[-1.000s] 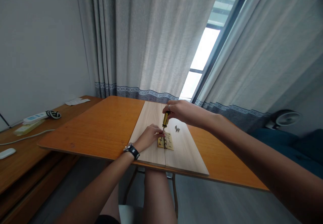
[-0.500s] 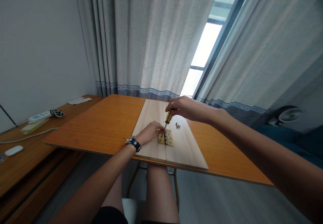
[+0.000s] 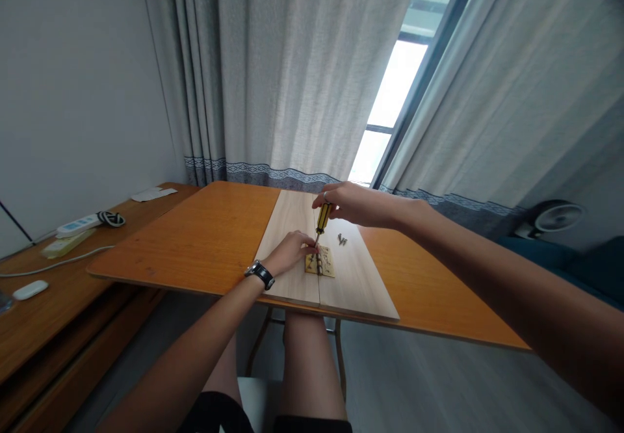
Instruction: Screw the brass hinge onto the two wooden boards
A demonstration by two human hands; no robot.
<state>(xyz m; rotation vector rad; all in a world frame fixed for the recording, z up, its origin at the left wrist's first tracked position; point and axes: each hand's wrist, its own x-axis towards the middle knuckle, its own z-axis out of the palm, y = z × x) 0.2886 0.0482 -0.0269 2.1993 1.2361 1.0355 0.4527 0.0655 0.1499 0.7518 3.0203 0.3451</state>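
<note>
My right hand is closed around the yellow-and-black handle of a screwdriver, held from above. The shaft points down at the upper part of a brass hinge. This hinge lies unfolded across the seam between two pale wooden boards. My left hand rests on the left board, its fingertips pinched together by the screwdriver's tip. Whatever is between those fingers is too small and covered to make out. Several loose screws lie on the right board, beyond the hinge.
The boards lie on an orange-brown wooden table, whose front edge is above my legs. On a lower side desk at left sit a power strip, a cable and a white case. Curtains hang behind; a fan is at right.
My right hand has moved slightly left, and the screwdriver now stands more upright. My left fingertips stay at its tip. The hinge and loose screws lie as before.
</note>
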